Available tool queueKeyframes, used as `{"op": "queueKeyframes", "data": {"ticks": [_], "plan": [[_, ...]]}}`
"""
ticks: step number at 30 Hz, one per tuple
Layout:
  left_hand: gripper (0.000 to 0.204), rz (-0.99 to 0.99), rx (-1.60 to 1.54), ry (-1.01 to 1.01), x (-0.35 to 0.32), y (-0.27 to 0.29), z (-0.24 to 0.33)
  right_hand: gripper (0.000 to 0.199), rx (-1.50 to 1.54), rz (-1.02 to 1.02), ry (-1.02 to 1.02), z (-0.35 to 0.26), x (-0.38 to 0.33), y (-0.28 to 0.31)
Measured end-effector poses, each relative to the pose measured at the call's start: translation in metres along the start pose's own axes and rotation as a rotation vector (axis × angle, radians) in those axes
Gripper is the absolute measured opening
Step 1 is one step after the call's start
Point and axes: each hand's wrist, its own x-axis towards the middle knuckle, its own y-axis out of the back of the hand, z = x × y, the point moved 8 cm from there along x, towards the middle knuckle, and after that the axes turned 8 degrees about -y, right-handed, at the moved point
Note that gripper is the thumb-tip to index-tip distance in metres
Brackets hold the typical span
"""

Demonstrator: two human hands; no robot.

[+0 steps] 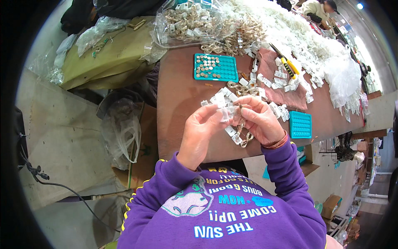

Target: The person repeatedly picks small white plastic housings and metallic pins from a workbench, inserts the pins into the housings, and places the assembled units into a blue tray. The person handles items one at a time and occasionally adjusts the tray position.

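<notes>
Both hands meet over the near part of the brown table. My left hand (201, 130) pinches a small clear-white plastic case (225, 114) between thumb and fingertips. Close beside it, my right hand (262, 120) closes thumb and forefinger on a bundle of thin gold-coloured wire (239, 121); whether the wire joins the case I cannot tell. Several similar white cases (223, 96) lie just beyond the fingers. Below the hands, more coiled wire (247, 139) lies on the table. A teal tray (229, 66) farther off holds many round silver discs.
A pair of yellow-and-black pliers (289, 67) rests on a pink cloth (267, 60) among white cases. Behind spreads a large heap of white pieces (286, 33). A clear bag (159, 31) bulges with wired cases. A second teal tray (300, 125) sits right. Another person (317, 10) is at the far right.
</notes>
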Motion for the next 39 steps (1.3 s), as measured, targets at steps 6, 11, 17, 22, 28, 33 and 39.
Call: {"op": "queueKeyframes", "data": {"ticks": [6,11,17,22,28,33,39], "plan": [[0.021,-0.076,-0.066,-0.104,0.001,-0.005,0.003,0.016,-0.276,0.167,0.04,-0.003,-0.004,0.002],[0.017,-0.095,-0.007,-0.147,0.001,-0.004,0.002,0.012,-0.362,0.256,0.032,-0.004,-0.009,0.003],[0.02,-0.075,0.173,-0.252,-0.004,-0.005,0.009,0.012,-0.146,0.279,0.076,0.005,-0.016,-0.007],[0.021,-0.044,0.154,-0.266,-0.003,-0.004,0.008,0.01,-0.304,0.348,0.108,0.007,-0.02,-0.011],[0.018,-0.147,0.241,-0.157,-0.002,-0.005,0.009,0.01,-0.504,0.221,0.062,-0.007,-0.021,-0.014],[0.016,-0.363,0.237,-0.05,-0.004,-0.02,0.006,0.026,-0.363,0.035,-0.207,0.013,-0.013,-0.002],[0.013,-0.318,0.156,-0.046,-0.006,-0.024,0.001,0.024,-0.246,0.076,-0.265,0.035,-0.01,0.011]]}}
